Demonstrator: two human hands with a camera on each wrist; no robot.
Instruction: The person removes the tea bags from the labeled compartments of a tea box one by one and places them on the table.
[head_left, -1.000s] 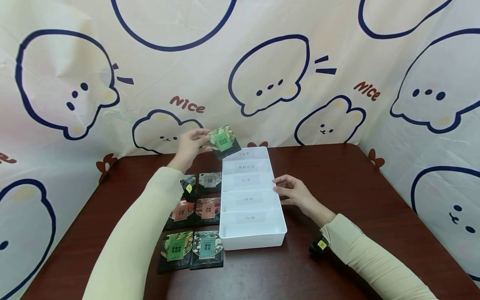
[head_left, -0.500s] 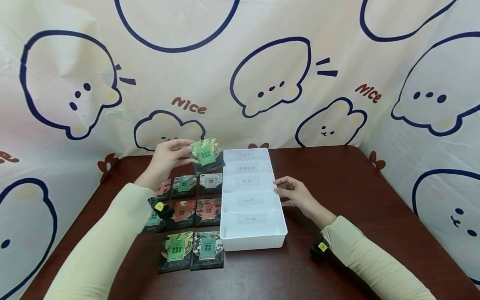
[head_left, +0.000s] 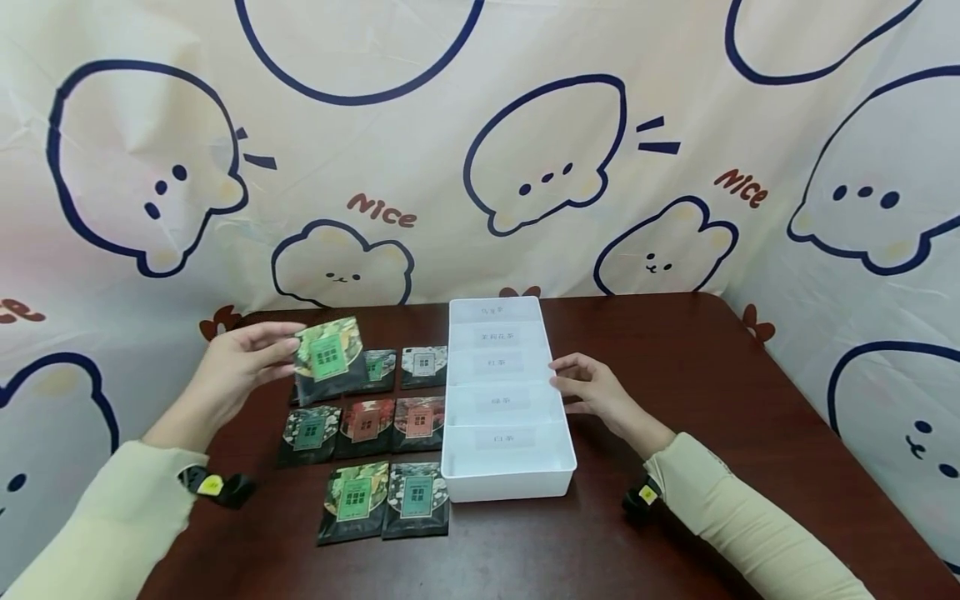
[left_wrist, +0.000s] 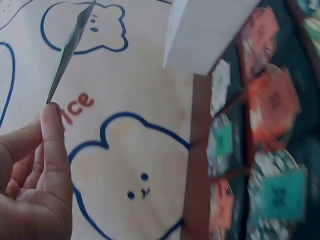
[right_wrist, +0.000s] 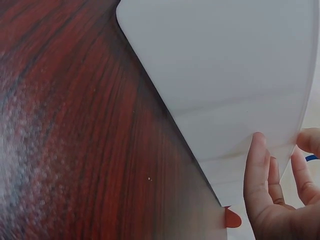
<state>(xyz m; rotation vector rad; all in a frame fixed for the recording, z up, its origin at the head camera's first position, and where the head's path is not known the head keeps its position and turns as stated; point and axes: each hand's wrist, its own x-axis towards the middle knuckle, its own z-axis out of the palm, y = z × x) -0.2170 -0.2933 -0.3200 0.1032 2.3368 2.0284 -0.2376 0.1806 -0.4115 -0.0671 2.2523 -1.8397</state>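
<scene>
In the head view my left hand (head_left: 236,375) pinches a green-and-black tea bag packet (head_left: 327,358) by its left edge, raised above the far left of the packets on the table. The left wrist view shows this packet (left_wrist: 70,52) nearly edge-on at the fingertips. My right hand (head_left: 603,400) touches the right side of a white divided box (head_left: 506,487). In the right wrist view its fingers (right_wrist: 257,165) are fairly straight against the outer wall and at the rim. Labels with Chinese characters mark the box's compartments, and no packets show inside.
Left of the box lie rows of tea packets, among them two red ones (head_left: 365,427), a white-labelled one (head_left: 423,367), a green one (head_left: 352,504) and a teal one (head_left: 416,500). The held packet covers part of the far row. A patterned curtain (head_left: 435,167) stands behind the brown table (head_left: 645,325).
My left hand has carried the green packet left and down, from above the far end of the box to over the far-left packets. The right hand has stayed at the box.
</scene>
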